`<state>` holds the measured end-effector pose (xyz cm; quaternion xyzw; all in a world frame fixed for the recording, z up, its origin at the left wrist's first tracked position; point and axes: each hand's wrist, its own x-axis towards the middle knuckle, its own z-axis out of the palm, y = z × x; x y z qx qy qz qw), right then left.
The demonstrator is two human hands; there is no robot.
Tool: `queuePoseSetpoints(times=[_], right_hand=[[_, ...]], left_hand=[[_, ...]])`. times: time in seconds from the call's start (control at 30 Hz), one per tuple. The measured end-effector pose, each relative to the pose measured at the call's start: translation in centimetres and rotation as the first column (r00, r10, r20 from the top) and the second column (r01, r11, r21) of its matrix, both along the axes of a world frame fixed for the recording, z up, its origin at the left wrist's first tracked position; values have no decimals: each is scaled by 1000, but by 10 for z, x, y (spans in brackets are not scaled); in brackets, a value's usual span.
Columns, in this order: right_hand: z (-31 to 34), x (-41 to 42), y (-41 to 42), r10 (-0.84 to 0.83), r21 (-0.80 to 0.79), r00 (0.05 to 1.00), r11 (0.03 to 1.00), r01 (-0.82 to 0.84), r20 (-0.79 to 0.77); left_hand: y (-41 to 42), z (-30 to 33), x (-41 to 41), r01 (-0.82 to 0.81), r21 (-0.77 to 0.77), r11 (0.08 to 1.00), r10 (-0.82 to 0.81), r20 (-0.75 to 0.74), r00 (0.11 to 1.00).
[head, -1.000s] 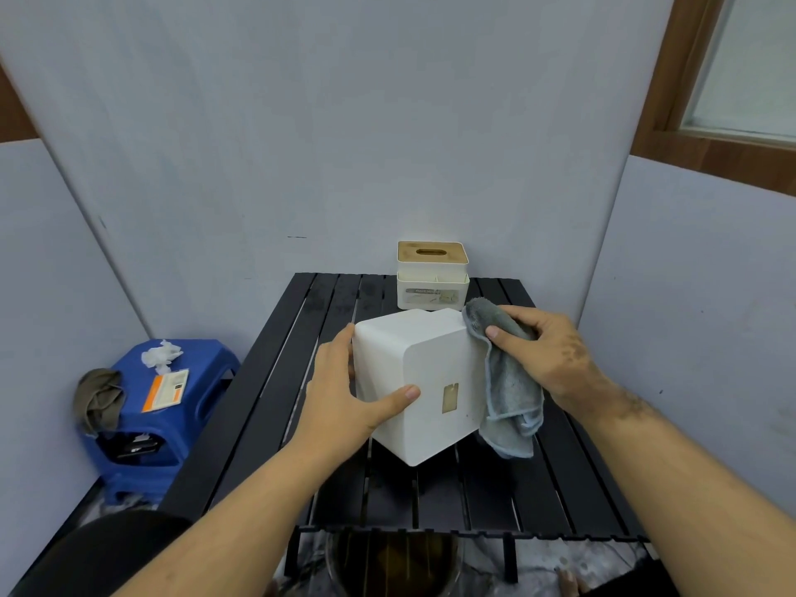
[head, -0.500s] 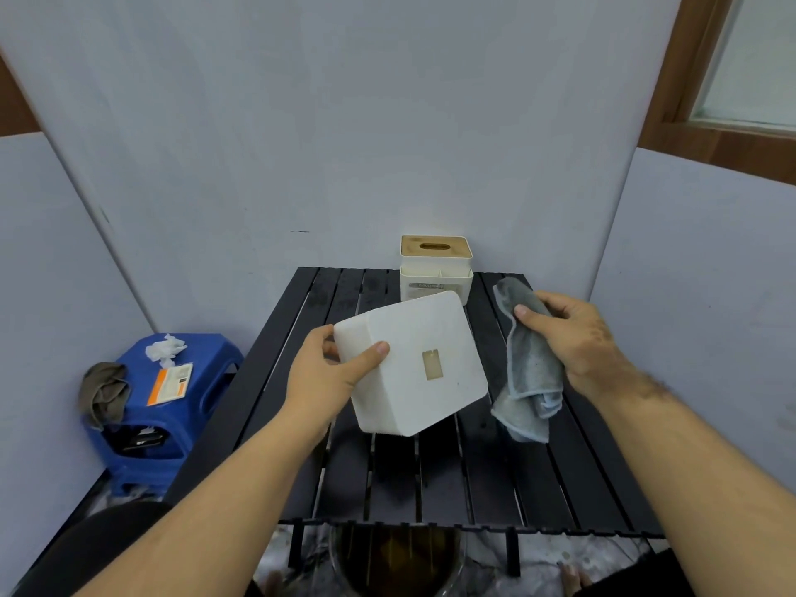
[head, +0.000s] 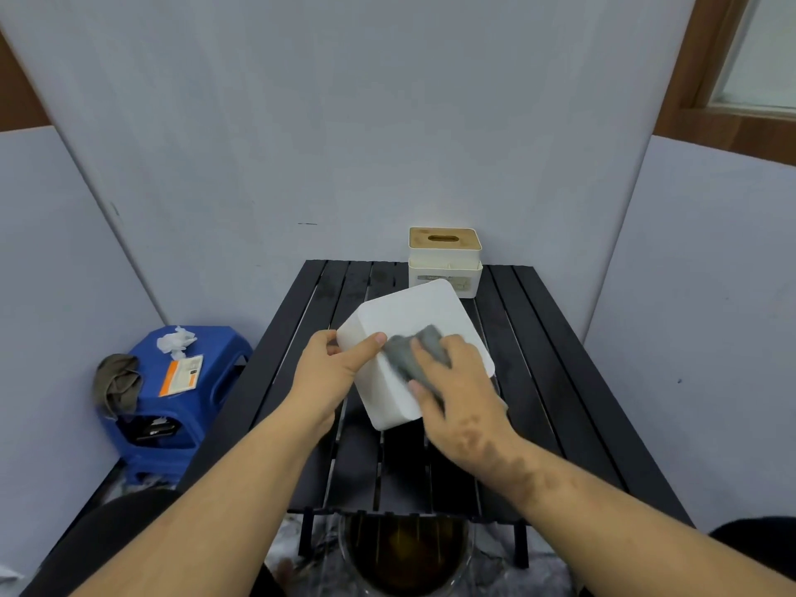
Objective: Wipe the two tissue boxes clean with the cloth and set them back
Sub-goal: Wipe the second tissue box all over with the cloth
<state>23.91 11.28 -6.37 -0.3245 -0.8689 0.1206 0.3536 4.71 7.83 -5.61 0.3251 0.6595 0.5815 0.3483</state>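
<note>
1. A person stands over a black slatted table (head: 560, 381), seen from a head-worn camera, both bare forearms reaching forward.
2. The left hand (head: 331, 372) grips the near-left corner of a plain white tissue box (head: 413, 312), thumb lying across its upturned face and the other fingers wrapped behind the edge. The box is tilted, lifted off the table, its broad face turned up toward the camera.
3. The right hand (head: 456, 389) presses a grey cloth (head: 413, 351) flat against that upturned face, fingers curled over the bunched fabric. The hand is blurred.
4. The box's long axis runs from near-left to far-right, so a wiping stroke would likely travel away from the left thumb toward the far corner. The right hand lies directly on the face; the left only steadies.
5. A second tissue box (head: 443, 269), white with a wooden slotted lid, stands upright at the table's far edge, just behind the held box and apart from both hands.
6. A blue stool (head: 215, 381) holding papers stands at left.
</note>
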Motion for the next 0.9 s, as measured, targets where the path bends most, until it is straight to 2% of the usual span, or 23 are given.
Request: queuePoseSetpoints(times=[0.07, 0.1, 0.17, 0.23, 0.3, 0.37, 0.47, 0.53, 0.57, 0.63, 0.7, 0.73, 0.8, 0.9], right_hand=[[0, 7, 4, 204, 93, 978, 974, -208, 50], [-2, 14, 15, 228, 118, 972, 965, -233, 59], [-8, 27, 40, 103, 69, 994, 993, -101, -26], [-13, 34, 55, -129, -55, 979, 991, 122, -156], [-18, 29, 47, -205, -113, 963, 976, 187, -174], [-19, 15, 18, -91, -25, 985, 996, 88, -148], [-23, 6, -9, 186, 206, 982, 960, -187, 25], [-25, 14, 8, 232, 228, 971, 944, -238, 52], [-25, 20, 19, 187, 189, 982, 965, -182, -4], [-21, 35, 41, -41, 23, 989, 999, 45, -144], [-18, 37, 47, -219, -113, 960, 973, 202, -172], [-16, 31, 42, -228, -122, 958, 970, 209, -172], [-12, 15, 23, -117, -75, 979, 992, 106, -167], [-5, 1, 12, 88, 64, 995, 994, -85, -36]], left_hand=[[-2, 1, 0, 5, -3, 1000, -5, -5, 1000], [-2, 1, -1, 3, -5, 1000, -3, -2, 1000], [-3, 3, 0, 0, -1, 1000, 0, 11, 1000], [-4, 4, 3, 8, 1, 1000, -8, 20, 1000], [-3, 4, 6, 5, 7, 1000, -6, 31, 1000], [-3, 3, 8, -1, 14, 1000, 1, 27, 1000], [-3, 2, 7, 15, 20, 1000, -16, 31, 999], [-5, 4, 6, 11, 11, 1000, -11, 27, 1000], [-6, 6, 6, 4, 9, 1000, -4, 26, 1000], [-7, 8, 8, 3, 5, 1000, -3, 29, 1000], [-7, 9, 9, 0, 13, 1000, 0, 16, 1000], [-7, 9, 10, -4, 16, 1000, 4, 8, 1000], [-7, 9, 12, -6, 21, 1000, 6, -13, 1000], [-8, 10, 13, -1, 24, 1000, 1, -7, 1000]])
